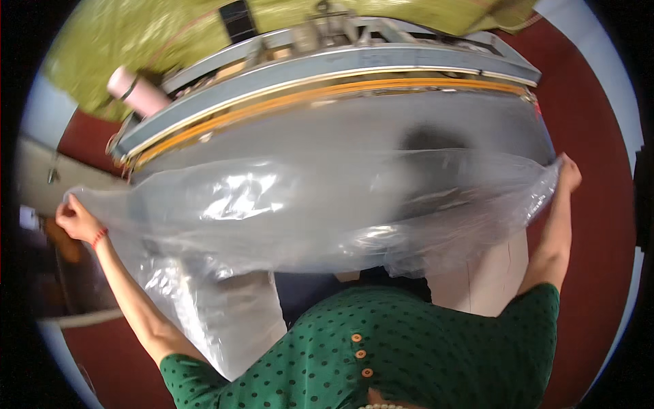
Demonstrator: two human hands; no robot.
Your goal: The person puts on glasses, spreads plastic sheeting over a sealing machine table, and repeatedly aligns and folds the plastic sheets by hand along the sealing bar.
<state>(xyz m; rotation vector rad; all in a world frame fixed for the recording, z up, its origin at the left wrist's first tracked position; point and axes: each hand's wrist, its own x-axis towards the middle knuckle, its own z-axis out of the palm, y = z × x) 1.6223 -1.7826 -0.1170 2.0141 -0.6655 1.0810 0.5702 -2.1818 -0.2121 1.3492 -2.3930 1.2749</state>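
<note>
Plastic sheet (pixel 320 204), long axis sideways, left hand (pixel 80 219) to right hand (pixel 569 175)

Shows as a wide piece of clear plastic film (pixel 300 235), thin, glossy and see-through. Spans from the left hand (pixel 81 223) to the right hand (pixel 571 176), pinched at both ends. Extends over the near part of a grey work surface (pixel 327 129). Glares white left of centre. Wrinkles and bunches toward the near right; hangs in shiny folds at the near left.
</note>
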